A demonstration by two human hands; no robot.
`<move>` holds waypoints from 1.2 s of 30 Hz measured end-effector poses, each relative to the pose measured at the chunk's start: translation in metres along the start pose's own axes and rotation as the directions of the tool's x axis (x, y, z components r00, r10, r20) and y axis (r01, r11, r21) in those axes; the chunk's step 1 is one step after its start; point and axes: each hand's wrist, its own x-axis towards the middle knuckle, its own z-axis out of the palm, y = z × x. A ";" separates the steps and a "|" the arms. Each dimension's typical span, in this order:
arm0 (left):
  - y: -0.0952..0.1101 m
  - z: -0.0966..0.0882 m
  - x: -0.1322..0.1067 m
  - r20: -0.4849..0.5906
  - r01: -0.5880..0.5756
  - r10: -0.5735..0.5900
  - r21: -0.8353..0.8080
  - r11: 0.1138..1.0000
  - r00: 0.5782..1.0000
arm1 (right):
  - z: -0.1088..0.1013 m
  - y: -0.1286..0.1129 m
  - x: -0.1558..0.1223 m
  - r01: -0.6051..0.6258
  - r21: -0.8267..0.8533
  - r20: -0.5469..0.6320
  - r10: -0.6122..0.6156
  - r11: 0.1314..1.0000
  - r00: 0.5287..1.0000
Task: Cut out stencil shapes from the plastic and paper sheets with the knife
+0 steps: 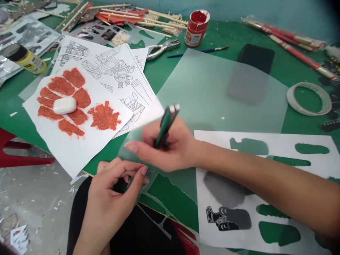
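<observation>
My right hand (170, 145) is closed around a slim dark green pen-like tool (168, 124) with a pale top end. The tool's lower tip is hidden by my fingers. Below and left of it, my left hand (117, 191) pinches the edge of a translucent plastic sheet between thumb and fingers. A cut-out plastic strip (159, 223) hangs past the table edge from there. Under my right hand lies a large frosted plastic sheet (202, 92). White paper with several cut-out holes (225, 241) sits under my right forearm, bearing a black printed figure (231, 219).
At left, paper with orange-red painted shapes (103, 117) lies under a white rounded case (65, 105). Behind are an open red paint jar (197, 28), a paintbrush (199, 52), a hole punch (163, 49) and wooden sticks (159, 24). A phone (252, 71) and tape roll (290, 99) are right.
</observation>
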 end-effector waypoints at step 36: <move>0.003 0.002 -0.003 -0.028 -0.054 0.054 0.001 0.999 0.998 | -0.007 -0.005 -0.005 -0.117 0.133 0.283 0.076 0.984 0.956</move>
